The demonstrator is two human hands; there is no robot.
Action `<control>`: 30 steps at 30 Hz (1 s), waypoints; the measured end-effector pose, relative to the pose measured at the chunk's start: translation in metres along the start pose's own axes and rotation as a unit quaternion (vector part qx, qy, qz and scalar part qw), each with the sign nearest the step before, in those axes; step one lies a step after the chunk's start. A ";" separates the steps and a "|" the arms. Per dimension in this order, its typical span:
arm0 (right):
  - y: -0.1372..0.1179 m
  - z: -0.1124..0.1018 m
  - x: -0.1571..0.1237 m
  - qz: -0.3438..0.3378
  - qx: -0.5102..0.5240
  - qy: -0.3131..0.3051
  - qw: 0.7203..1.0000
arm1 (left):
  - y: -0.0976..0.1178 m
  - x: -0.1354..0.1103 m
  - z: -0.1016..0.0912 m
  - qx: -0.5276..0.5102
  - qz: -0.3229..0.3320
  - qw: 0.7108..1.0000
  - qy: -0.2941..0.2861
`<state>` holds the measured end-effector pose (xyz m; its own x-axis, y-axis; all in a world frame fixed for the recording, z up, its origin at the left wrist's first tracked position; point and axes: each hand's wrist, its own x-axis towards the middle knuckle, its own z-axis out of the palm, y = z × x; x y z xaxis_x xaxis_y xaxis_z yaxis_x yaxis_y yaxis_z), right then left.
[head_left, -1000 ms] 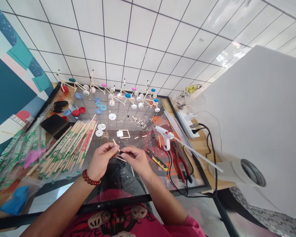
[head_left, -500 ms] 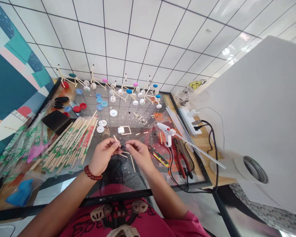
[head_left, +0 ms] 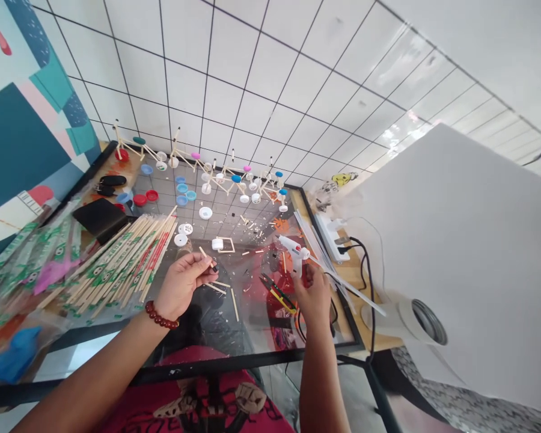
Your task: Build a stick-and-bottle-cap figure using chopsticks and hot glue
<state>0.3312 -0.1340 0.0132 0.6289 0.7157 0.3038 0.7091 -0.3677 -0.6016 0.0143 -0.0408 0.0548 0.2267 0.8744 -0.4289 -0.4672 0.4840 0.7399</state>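
My left hand (head_left: 183,282) pinches a short wooden stick (head_left: 204,255) with a small black piece (head_left: 214,266) at its lower end. On the right, my right hand (head_left: 314,294) has its fingers curled at the handle of a white hot glue gun (head_left: 293,248), which still lies on the glass table. A long clear glue stick (head_left: 349,281) sticks out of the gun's back. Beyond my left hand lies a white bottle cap (head_left: 217,244) joined to a square stick frame (head_left: 228,245). Several loose cut sticks (head_left: 234,305) lie just right of that hand.
Bundled wrapped chopsticks (head_left: 121,264) lie on the left near a black box (head_left: 101,218). Stick-and-cap models (head_left: 220,180) line the back edge. Yellow-and-black snips (head_left: 279,294) lie beside my right hand. A power strip (head_left: 333,237) and black cable (head_left: 370,288) run along the right.
My right hand has left the black piece by my left hand and moved right to the glue gun. My left hand still holds the stick. The view has shifted slightly.
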 end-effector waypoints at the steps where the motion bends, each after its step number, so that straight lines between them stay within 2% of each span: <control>1: -0.001 0.004 0.010 -0.002 0.000 -0.016 1.000 | 0.000 0.000 0.000 -0.001 0.007 1.000 0.000; 4: -0.011 0.017 0.032 0.021 0.011 -0.075 0.997 | 0.000 0.001 -0.001 0.004 0.021 1.000 0.005; 6: -0.017 0.023 0.040 0.053 0.013 -0.094 0.994 | 0.001 0.002 -0.003 0.007 0.027 1.000 0.011; 9: -0.024 0.027 0.043 0.087 0.013 -0.089 0.992 | 0.003 0.006 -0.006 0.006 0.038 0.999 0.021; 12: -0.031 0.022 0.038 0.093 0.035 -0.071 0.993 | 0.003 0.010 -0.008 0.008 0.045 0.998 0.032; 16: -0.051 0.014 0.010 0.060 0.159 -0.072 0.983 | 0.003 0.013 -0.009 0.014 0.052 0.998 0.040; 19: -0.070 0.020 -0.029 0.027 0.291 -0.140 0.946 | 0.002 0.012 -0.008 0.012 0.065 0.997 0.044; 22: -0.081 0.033 -0.069 0.001 0.364 -0.199 0.910 | 0.003 0.012 -0.007 0.015 0.076 0.996 0.048; 25: -0.082 0.042 -0.089 -0.048 0.365 -0.213 0.905 | 0.004 0.012 -0.006 0.019 0.083 0.995 0.055; 30: -0.075 0.043 -0.088 -0.098 0.334 -0.224 0.910 | 0.003 0.012 -0.004 0.020 0.078 0.995 0.064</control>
<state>0.2088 -0.1440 0.0003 0.2121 0.9540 0.2120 0.3475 0.1291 -0.9287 0.0121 -0.0294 0.0498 0.0416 0.9292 -0.3673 -0.4526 0.3453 0.8221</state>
